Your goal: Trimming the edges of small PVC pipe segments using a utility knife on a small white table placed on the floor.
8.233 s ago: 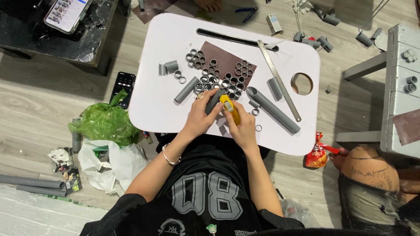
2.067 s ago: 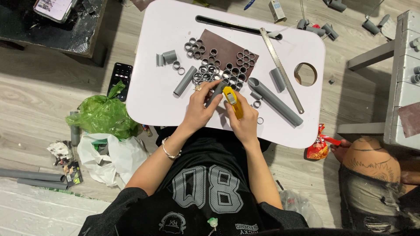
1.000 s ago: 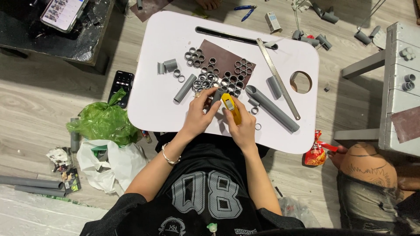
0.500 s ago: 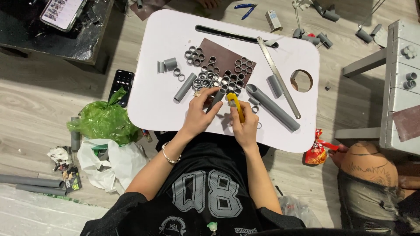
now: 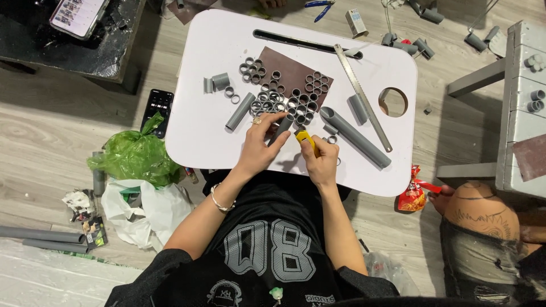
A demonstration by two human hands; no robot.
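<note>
Left hand (image 5: 259,145) pinches a short grey pipe (image 5: 282,127) near the table's (image 5: 210,142) front edge, long axis toward the far edge. Right hand (image 5: 321,159), alongside, grips a yellow cutter (image 5: 306,139).

Grey pipe pieces on a white table, with one spot of yellow.

The table (image 5: 216,45) is plain white; on it a dark brown sheet (image 5: 290,71) lies under a scatter of grey pipe rings (image 5: 267,102), and the long pipe (image 5: 355,136) and the short pipe (image 5: 282,128) in the left hand (image 5: 259,145) are the same grey. The right hand (image 5: 321,162) holds a yellow knife (image 5: 306,139). The saw blade (image 5: 361,94) is silver-grey. The floor (image 5: 51,125) is pale wood-grain, with a bright green bag (image 5: 133,156), a white bag (image 5: 153,207), a black phone (image 5: 158,108) and a red and yellow wrapper (image 5: 414,193). The person's shirt (image 5: 273,227) is black with grey numerals.
</note>
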